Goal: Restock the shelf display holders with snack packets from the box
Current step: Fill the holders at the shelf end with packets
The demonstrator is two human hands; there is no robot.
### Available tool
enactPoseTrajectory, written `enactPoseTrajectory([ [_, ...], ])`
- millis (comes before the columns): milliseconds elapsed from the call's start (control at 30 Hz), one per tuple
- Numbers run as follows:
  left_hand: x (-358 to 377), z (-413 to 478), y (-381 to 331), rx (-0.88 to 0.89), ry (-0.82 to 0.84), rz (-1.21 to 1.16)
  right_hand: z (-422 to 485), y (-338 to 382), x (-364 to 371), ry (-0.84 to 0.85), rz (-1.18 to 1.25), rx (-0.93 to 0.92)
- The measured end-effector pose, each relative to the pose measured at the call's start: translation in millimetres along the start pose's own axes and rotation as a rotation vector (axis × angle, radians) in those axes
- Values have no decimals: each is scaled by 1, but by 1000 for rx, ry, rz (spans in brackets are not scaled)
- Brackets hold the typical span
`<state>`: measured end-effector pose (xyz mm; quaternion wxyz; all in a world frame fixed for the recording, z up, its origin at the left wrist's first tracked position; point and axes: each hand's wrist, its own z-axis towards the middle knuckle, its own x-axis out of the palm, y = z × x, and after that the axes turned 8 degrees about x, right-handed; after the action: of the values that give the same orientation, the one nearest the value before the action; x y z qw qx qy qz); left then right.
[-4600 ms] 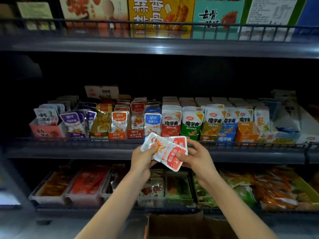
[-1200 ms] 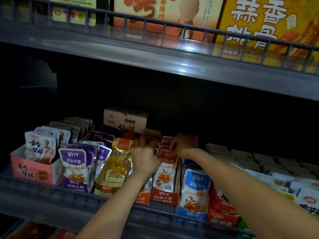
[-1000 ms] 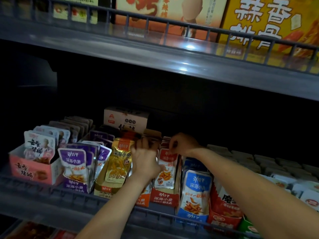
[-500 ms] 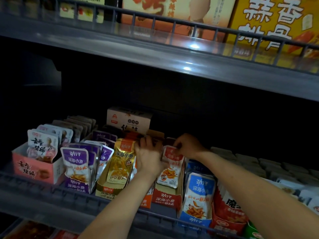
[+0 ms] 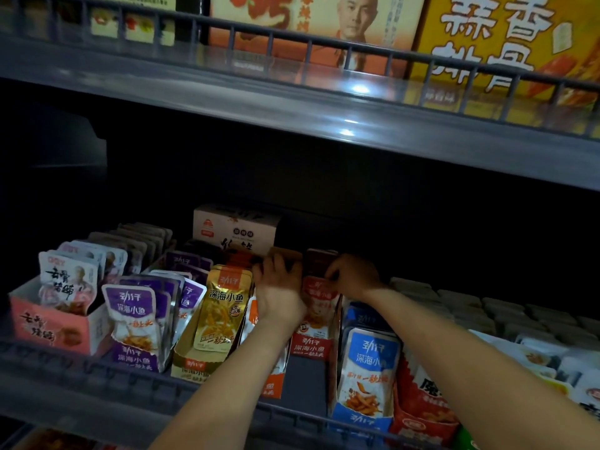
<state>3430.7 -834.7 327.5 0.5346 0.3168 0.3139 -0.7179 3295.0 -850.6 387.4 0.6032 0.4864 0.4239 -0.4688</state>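
Red snack packets [image 5: 319,300] being seated in the red holder [image 5: 308,347] on the shelf [image 5: 97,394].

Right hand [image 5: 354,274] curls on the packets' top edge, above the holder; left hand [image 5: 279,287], just left of it, lies fingers forward, its hold unclear in gloom. Next, likely: press packets down, upright. Supply box out of frame; holder's rear lost in shadow.

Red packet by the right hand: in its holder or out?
In. The red packet stands in the red holder, bottom hidden behind its front; right hand pinches the top.
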Motion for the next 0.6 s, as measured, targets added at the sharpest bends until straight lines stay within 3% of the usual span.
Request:
enactPoseTrajectory([
  [100,-4,-2,1,-15,21,-22,2,0,0,22,32,17],
  [267,-14,-8,5,91,-141,-259,5,-1,4,14,104,26],
  [333,-19,-11,8,64,-72,-315,7,-1,5,16,119,36],
  [600,-29,-27,12,238,242,-124,9,2,4,-6,45,83],
])
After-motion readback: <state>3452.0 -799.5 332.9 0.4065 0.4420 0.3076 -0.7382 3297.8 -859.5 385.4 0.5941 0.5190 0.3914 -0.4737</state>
